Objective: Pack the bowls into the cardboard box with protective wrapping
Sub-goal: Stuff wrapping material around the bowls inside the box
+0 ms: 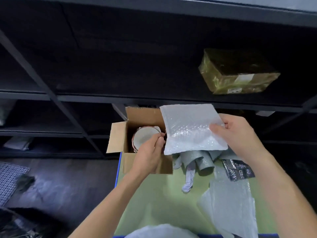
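1 bowl (pixel 144 137) sits inside the open cardboard box (pixel 144 117), at the green table's (pixel 154 194) 11 o'clock corner. L hand (pixel 149 153) pinches its rim at 3 o'clock w/ fingertips together. R hand (pixel 240 133), thumb over fingers, pinches a bubble wrap sheet (pixel 190 126) at the box's 3 o'clock.

Left hand (pixel 149 152): mine, bare. Wrist bare. Left forearm (pixel 111 203) bare down to bottom edge of view. Right hand (pixel 240 134): bare too, wrist bare. Right forearm (pixel 283 194) bare to frame edge. Both forearms slim, smooth. Nails too blurred to judge. Wide lens stretches arms long. Upper arms, clothing out of view.
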Demonstrator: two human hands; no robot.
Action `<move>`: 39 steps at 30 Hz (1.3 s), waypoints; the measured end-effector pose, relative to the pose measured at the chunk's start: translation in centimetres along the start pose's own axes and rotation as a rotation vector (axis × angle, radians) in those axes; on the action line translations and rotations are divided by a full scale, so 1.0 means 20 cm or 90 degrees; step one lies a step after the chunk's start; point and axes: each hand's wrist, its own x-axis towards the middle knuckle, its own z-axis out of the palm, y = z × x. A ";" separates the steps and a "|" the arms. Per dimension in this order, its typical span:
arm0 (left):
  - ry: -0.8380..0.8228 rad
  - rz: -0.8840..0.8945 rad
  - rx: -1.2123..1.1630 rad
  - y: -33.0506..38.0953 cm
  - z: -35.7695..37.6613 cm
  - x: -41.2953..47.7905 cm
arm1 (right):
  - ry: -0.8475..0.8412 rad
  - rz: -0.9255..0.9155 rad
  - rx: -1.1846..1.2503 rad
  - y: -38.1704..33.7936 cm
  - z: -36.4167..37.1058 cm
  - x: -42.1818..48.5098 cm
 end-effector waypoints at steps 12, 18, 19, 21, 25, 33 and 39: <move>-0.015 -0.008 0.021 -0.03 -0.02 0.14 | 0.019 0.038 -0.228 -0.06 0.16 0.14; -0.095 0.108 0.178 -0.05 0.05 0.11 | -0.038 0.007 -0.359 -0.19 0.33 0.24; -0.086 0.112 0.188 -0.06 0.06 0.11 | -0.045 -0.002 -0.392 -0.20 0.36 0.26; -0.070 0.112 0.202 -0.08 0.07 0.11 | -0.040 -0.005 -0.452 -0.21 0.42 0.31; -0.052 0.095 0.195 -0.10 0.06 0.16 | -0.054 0.026 -0.523 -0.21 0.54 0.35; 0.114 0.051 0.093 -0.12 -0.18 0.35 | -0.115 0.037 -0.573 -0.06 0.72 0.42; 0.063 0.165 0.281 -0.11 -0.25 0.45 | -0.067 -0.090 -0.632 0.07 0.83 0.38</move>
